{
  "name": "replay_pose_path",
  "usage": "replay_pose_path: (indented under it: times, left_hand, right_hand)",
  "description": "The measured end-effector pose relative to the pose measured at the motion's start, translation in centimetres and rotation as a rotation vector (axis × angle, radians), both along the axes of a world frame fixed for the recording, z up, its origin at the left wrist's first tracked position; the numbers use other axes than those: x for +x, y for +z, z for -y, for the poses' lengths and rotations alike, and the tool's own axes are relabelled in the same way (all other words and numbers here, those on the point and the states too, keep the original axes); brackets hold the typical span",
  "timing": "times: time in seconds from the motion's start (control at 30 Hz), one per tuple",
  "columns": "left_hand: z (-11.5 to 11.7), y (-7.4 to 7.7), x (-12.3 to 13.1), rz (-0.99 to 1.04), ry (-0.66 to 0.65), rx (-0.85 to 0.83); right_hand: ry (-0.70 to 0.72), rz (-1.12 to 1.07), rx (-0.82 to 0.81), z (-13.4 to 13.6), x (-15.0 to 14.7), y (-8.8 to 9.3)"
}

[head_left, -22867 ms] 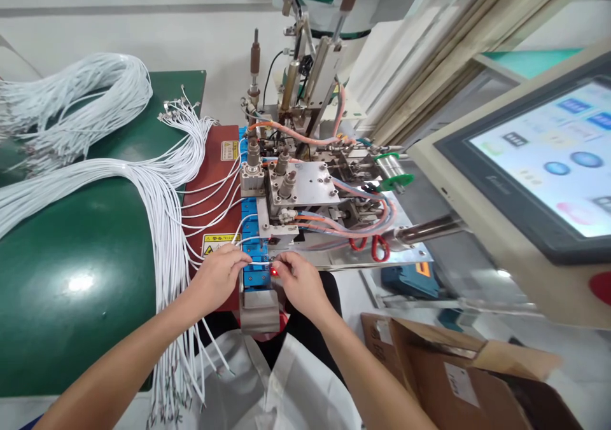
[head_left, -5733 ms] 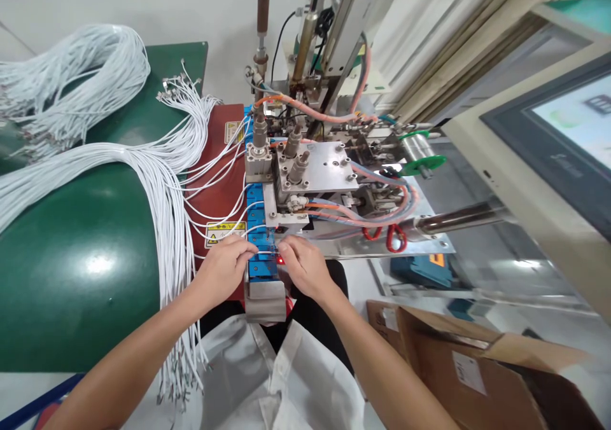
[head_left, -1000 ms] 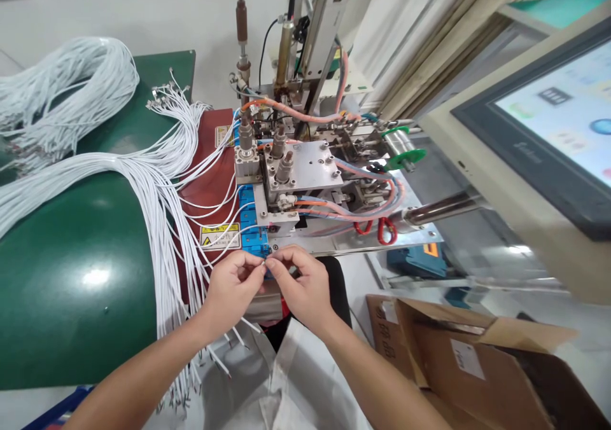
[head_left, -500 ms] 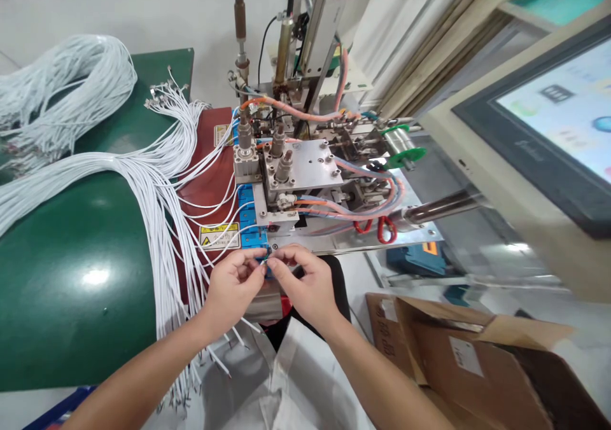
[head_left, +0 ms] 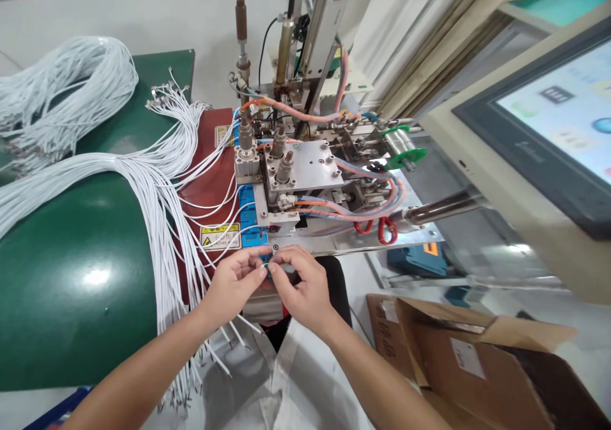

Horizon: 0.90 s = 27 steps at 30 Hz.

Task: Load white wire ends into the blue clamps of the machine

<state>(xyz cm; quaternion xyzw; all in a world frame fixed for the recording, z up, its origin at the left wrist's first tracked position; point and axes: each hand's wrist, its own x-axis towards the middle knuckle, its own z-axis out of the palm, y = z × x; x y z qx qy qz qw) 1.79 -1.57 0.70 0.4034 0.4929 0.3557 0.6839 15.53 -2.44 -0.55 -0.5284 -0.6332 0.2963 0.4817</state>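
Note:
My left hand [head_left: 233, 282] and my right hand [head_left: 301, 288] meet fingertip to fingertip just in front of the blue fixture blocks [head_left: 249, 219] of a small metal machine [head_left: 298, 175]. Both pinch the end of one thin white wire [head_left: 264, 266] held between them. A thick fan of white wires [head_left: 157, 188] drapes from the green curved cover [head_left: 81, 277] on the left down past my left wrist. Several single wires lie across the red plate [head_left: 210, 191] into the blue blocks.
A coil of white wires [head_left: 67, 93] lies at the back left. A touch screen panel [head_left: 548, 131] stands at the right. An open cardboard box [head_left: 468, 366] sits at the lower right. White cloth [head_left: 267, 385] lies under my forearms.
Over the last second my hands stay just off the blue blocks, fingers shifting slightly on the wire end. Seconds earlier they pressed down at the blocks beside a red light.

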Motion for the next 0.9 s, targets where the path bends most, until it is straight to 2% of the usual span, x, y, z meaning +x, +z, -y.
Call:
replay_pose_path:
  times: [0.07,0.2,0.37,0.57,0.77,0.83,0.9]
  left_hand:
    - [-0.2,-0.1,-0.2,0.043,-0.022,-0.028]
    - [-0.4,-0.1,0.0,0.000,0.044,-0.073]
    - [-0.5,0.3,0.3,-0.017,0.034,-0.067]
    - [-0.3,0.3,0.7,-0.037,0.103,-0.048]
    - [0.0,0.4,0.2,-0.330,0.035,0.189]
    - [-0.3,0.3,-0.5,-0.474,-0.038,0.266]
    - [-0.6,0.3,-1.3,-0.634,-0.165,0.369]
  right_hand:
    - [0.020,-0.007,-0.029,0.1,0.1,0.0]
    - [0.018,-0.004,-0.070,0.2,0.1,0.1]
    - [0.005,0.000,-0.061,0.3,0.1,0.1]
    - [-0.006,-0.012,-0.057,0.5,0.0,0.0]
    - [-0.078,-0.027,-0.121,0.4,0.2,-0.5]
    - [-0.106,-0.036,-0.204,0.2,0.5,-1.1]
    - [-0.108,-0.036,-0.276,-0.1,0.7,-1.7]
